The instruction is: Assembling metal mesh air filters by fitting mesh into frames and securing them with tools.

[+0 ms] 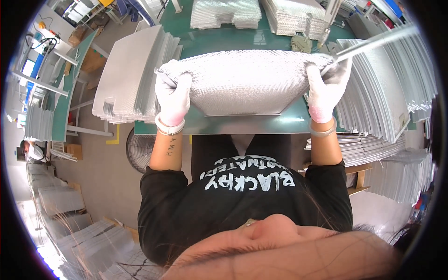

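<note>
A silvery sheet with a fine bubbled texture [247, 81] is held up over the near part of the green table [224, 127]. It leans, with its lower edge close to the tabletop; whether that edge touches cannot be told. My left hand [173, 95], in a white glove, grips the sheet's left edge, thumb on the near face. At the opposite edge, my right hand [326, 88], gloved too, pinches the sheet near its upper corner. Most fingers of both hands are hidden behind it.
A stack of pale sheets [128, 70] stands at the table's left. More stacked sheets [373, 88] fill the right side, near a metal bar [373, 44]. Bubbled sheets [226, 14] lie at the back. A round floor fan [140, 149] stands below the table's left end.
</note>
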`<control>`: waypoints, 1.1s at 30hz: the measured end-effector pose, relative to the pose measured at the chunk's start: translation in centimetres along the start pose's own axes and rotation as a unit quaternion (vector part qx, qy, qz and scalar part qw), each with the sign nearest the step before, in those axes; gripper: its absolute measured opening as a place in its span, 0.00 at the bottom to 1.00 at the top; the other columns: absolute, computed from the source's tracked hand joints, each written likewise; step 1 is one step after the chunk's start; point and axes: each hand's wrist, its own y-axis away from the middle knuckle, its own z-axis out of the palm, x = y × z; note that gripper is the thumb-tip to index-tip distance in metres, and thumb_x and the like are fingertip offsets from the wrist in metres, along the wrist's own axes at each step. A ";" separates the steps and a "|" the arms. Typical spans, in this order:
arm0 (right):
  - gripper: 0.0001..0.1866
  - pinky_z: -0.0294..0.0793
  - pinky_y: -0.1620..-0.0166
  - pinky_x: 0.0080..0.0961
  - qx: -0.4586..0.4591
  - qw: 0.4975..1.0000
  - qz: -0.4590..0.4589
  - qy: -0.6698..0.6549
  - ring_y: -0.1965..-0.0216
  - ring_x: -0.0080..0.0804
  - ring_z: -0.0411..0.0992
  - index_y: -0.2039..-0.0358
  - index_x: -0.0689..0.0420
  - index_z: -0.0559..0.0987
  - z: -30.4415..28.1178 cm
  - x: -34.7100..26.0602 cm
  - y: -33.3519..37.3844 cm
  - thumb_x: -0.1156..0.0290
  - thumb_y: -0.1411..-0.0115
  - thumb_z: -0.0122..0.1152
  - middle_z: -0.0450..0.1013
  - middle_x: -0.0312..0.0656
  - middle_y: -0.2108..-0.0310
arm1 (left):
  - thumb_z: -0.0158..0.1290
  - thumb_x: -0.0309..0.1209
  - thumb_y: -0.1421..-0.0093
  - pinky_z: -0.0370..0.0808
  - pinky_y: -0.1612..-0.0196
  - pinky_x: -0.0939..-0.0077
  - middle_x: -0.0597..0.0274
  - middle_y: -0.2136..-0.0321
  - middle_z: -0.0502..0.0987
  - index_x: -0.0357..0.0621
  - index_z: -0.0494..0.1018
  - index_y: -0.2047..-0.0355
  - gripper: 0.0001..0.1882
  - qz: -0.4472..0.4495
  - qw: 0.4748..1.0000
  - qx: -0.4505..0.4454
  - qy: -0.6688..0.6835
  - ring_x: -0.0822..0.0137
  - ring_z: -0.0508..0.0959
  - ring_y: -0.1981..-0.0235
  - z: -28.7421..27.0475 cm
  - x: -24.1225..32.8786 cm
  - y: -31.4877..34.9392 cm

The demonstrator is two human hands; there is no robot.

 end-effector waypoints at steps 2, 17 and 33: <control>0.42 0.70 0.70 0.15 -0.011 0.997 -0.063 -0.040 0.74 0.19 0.68 0.34 0.65 0.59 0.4 -1.6 -0.8 0.83 0.48 0.66 0.76 0.40 0.64 | 0.51 0.15 0.41 0.68 0.60 0.82 0.67 0.68 0.72 0.39 0.69 0.63 0.08 0.001 1.000 -0.009 0.003 0.78 0.70 0.67 -0.4 -0.6 -0.1; 0.22 0.75 0.55 0.24 -0.434 0.849 -0.194 0.233 0.60 0.30 0.76 0.44 0.58 0.76 -3.1 -7.9 -8.9 0.78 0.40 0.60 0.78 0.43 0.58 | 0.51 0.17 0.39 0.68 0.60 0.85 0.69 0.66 0.72 0.40 0.68 0.62 0.07 -0.060 0.997 0.020 0.037 0.81 0.69 0.66 -0.3 -1.5 -0.4; 0.24 0.76 0.56 0.34 -0.613 0.728 -0.224 0.212 0.61 0.46 0.77 0.50 0.59 0.76 4.5 -10.9 -9.4 0.80 0.51 0.61 0.77 0.49 0.63 | 0.60 0.19 0.44 0.71 0.62 0.85 0.66 0.65 0.74 0.38 0.70 0.61 0.12 -0.060 0.990 -0.128 0.025 0.80 0.73 0.67 -1.4 2.7 -3.4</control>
